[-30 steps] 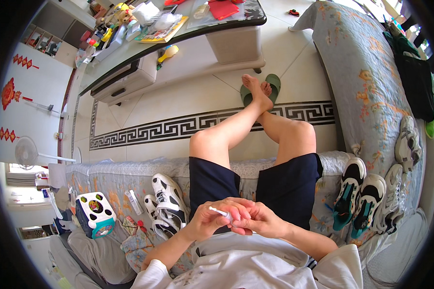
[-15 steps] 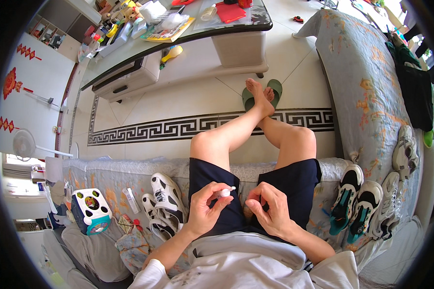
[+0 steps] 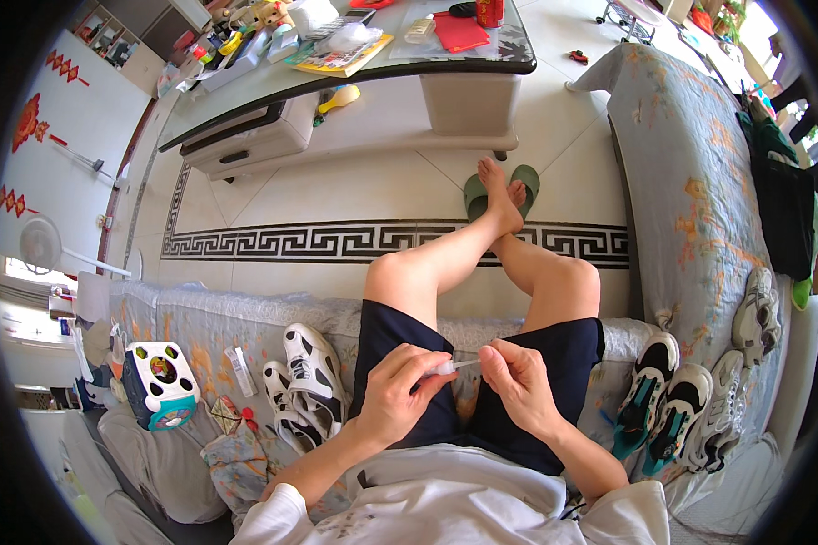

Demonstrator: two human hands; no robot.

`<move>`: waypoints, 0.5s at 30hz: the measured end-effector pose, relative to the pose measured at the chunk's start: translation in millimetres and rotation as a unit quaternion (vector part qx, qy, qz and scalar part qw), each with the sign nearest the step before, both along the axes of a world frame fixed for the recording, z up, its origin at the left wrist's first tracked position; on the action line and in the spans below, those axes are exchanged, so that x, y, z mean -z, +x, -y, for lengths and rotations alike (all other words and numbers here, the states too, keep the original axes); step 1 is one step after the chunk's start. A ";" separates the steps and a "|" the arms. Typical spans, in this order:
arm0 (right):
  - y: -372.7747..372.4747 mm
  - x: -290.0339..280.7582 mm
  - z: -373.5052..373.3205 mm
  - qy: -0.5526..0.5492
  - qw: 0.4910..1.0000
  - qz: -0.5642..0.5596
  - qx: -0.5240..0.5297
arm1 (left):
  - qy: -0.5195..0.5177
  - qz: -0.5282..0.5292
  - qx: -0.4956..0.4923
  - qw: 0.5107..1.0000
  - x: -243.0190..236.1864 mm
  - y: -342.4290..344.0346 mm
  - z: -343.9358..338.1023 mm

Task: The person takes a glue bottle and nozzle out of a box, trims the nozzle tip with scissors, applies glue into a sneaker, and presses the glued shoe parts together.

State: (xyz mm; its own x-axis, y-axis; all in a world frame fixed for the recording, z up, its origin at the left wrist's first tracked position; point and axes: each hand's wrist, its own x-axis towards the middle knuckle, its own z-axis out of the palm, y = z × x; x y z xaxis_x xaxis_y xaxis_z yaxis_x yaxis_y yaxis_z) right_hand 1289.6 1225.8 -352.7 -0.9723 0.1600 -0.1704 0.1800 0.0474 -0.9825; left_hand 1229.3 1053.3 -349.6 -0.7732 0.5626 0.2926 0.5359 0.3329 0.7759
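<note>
My left hand [image 3: 395,391] grips a small white tube [image 3: 441,368] above my lap, with thumb and fingers curled round it. A thin white piece [image 3: 465,361] reaches from the tube toward my right hand [image 3: 523,391], whose thumb and forefinger close at its far end; whether it is joined to the tube I cannot tell. Both hands are over dark shorts [image 3: 559,422]. On the couch cover [image 3: 209,318] at my left lie white-and-black sneakers [image 3: 314,368], a white bottle [image 3: 240,371] and a white-and-teal toy box [image 3: 162,386].
More sneakers [image 3: 682,409] line the couch at my right, where a draped seat [image 3: 673,200] runs forward. Ahead, a cluttered low table [image 3: 209,118] stands on tiled floor [image 3: 336,191]; green slippers [image 3: 529,182] lie under my crossed feet. A white fan [image 3: 41,241] is at far left.
My hands were together on the tube, then apart; now the right one has come to the thin white piece beside it. The view has shifted slightly, the table appearing lower.
</note>
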 end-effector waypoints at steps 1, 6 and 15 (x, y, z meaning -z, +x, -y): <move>-0.3 0.2 -0.8 -0.043 0.999 0.028 -0.005 | 0.002 0.000 -0.002 1.000 -0.1 -0.5 -0.9; -4.7 -6.8 -5.2 0.026 0.998 -0.038 -0.036 | 0.027 0.028 0.000 0.999 -4.9 -0.5 -4.1; -15.2 -25.2 -12.1 0.168 0.954 -0.225 -0.103 | 0.046 0.103 0.028 0.993 -10.3 3.1 3.8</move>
